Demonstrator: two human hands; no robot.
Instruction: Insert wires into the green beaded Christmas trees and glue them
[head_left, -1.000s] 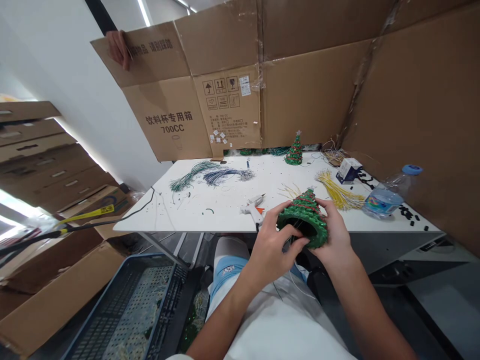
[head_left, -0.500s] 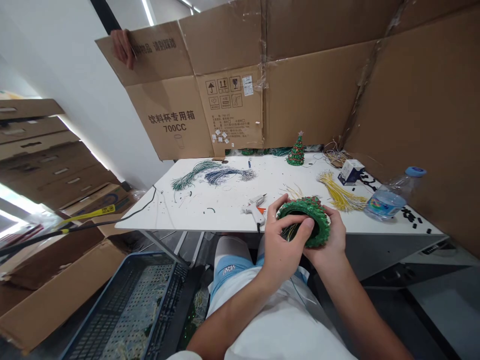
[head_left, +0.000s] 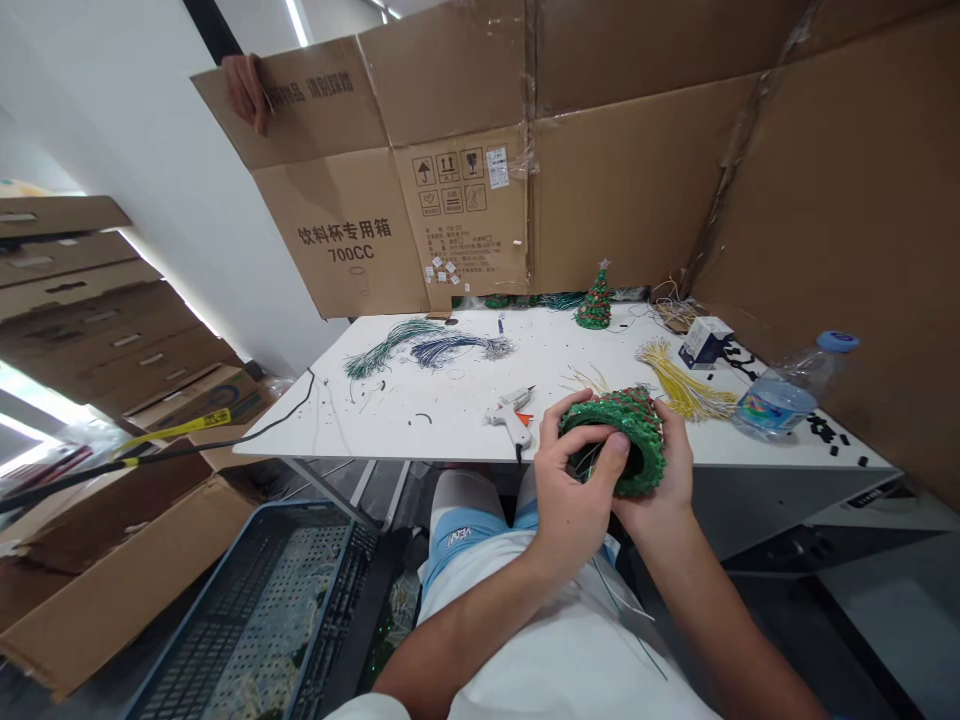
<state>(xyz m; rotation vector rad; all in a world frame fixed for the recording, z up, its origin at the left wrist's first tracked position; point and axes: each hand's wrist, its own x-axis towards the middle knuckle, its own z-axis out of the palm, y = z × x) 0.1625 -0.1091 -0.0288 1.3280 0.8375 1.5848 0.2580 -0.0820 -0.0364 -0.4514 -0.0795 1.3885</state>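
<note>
A small green Christmas tree ornament (head_left: pixel 643 436) is held over the table's front edge, its hollow round base turned toward me. My left hand (head_left: pixel 571 490) grips the rim, with thumb and index finger reaching into the opening. From the far right side my right hand (head_left: pixel 670 475) wraps round the tree. Thin wires (head_left: pixel 626 610) hang below my hands across the white shirt. A white glue gun (head_left: pixel 513 418) lies on the table just left of my left hand. Behind the held tree are loose pale wires (head_left: pixel 589 380).
On the white table (head_left: pixel 360 425) lie green wires (head_left: pixel 390 348), blue wires (head_left: pixel 457 348) and yellow wires (head_left: pixel 686 385). Another decorated tree (head_left: pixel 595 300) stands at the back. A water bottle (head_left: pixel 780 395) and a small box (head_left: pixel 706 342) are right. Another person's hand (head_left: pixel 246 92) holds the cardboard wall (head_left: pixel 450 100).
The thin wires hanging below my hands now show longer and more spread over the shirt. Both hands keep their hold on the tree, which has barely shifted.
</note>
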